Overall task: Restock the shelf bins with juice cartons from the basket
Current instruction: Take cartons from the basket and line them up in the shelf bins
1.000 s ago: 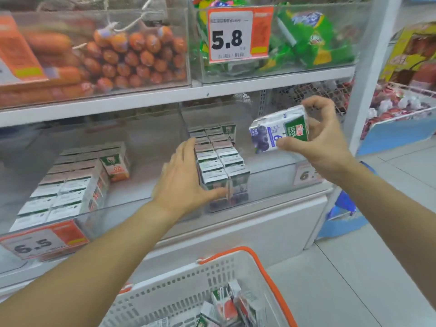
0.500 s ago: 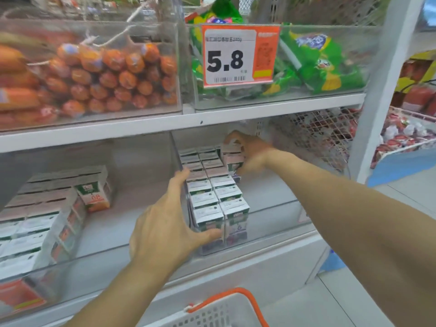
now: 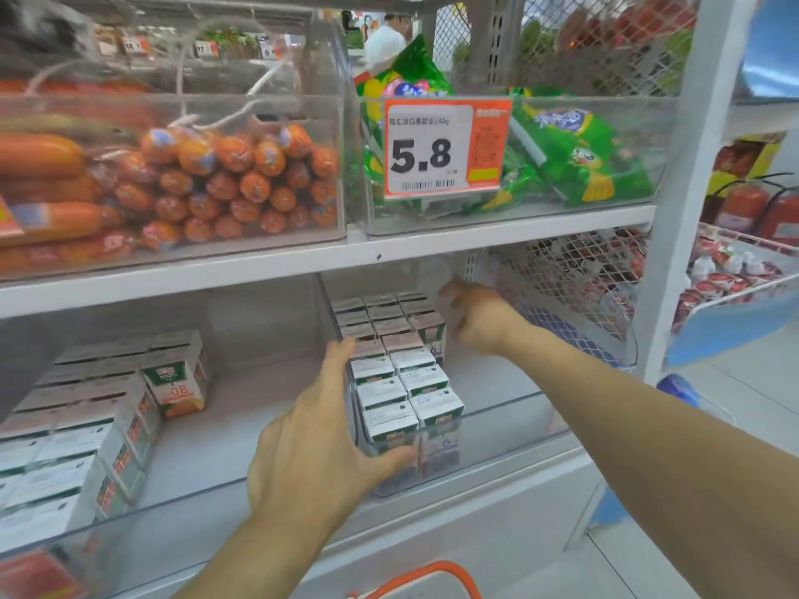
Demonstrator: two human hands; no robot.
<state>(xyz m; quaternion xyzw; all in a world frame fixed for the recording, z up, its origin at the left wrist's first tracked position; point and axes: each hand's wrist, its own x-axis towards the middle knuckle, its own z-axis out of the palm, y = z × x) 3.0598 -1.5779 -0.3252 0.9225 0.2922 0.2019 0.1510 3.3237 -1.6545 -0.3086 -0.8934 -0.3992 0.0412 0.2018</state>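
1. Shelf bin, clear plastic on the lower shelf, holds rows of juice cartons; the front cartons blur behind its wall.
2. Left hand is spread open against the rows' left side.
3. Right hand hangs empty, fingers loose, beside the rear cartons.
4. Basket: only its orange rim shows.

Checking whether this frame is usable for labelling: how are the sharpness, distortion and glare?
Head view: wide-angle bending of the shelf edge; the price tag digits are sharp, its small print soft; the right hand is slightly blurred; hazy glare on the clear bin front.
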